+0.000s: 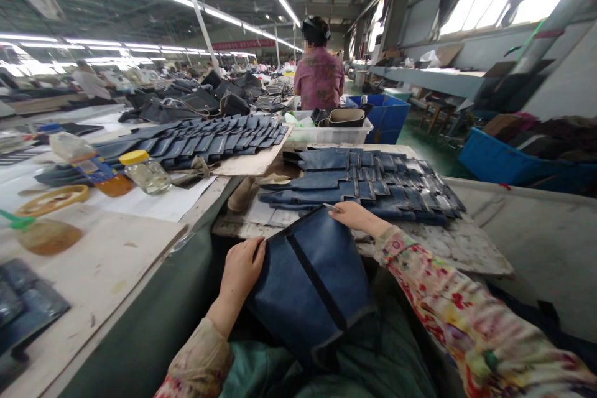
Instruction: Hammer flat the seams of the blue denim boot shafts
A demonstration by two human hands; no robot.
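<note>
A dark blue leather-like bag piece [303, 267] with a black strip down its face lies tilted over my lap. My left hand [242, 267] is closed on its upper left edge, fingers tucked behind it. At the upper right corner, my right hand [357, 216] is closed on the edge. A small greyish tip shows by the right fingertips; what it belongs to cannot be made out. Just beyond the right hand, overlapping rows of similar blue pieces [326, 189] lie on a worn board [466, 252].
On the left table [140, 255] stand a yellow-lidded jar [147, 174], a tilted bottle of orange liquid [88, 165] and a yellow ring-shaped dish [53, 200]. More blue pieces [200, 143] lie behind. A person [319, 71] faces away, beyond a white bin [336, 134]. Blue bins [522, 165] stand right.
</note>
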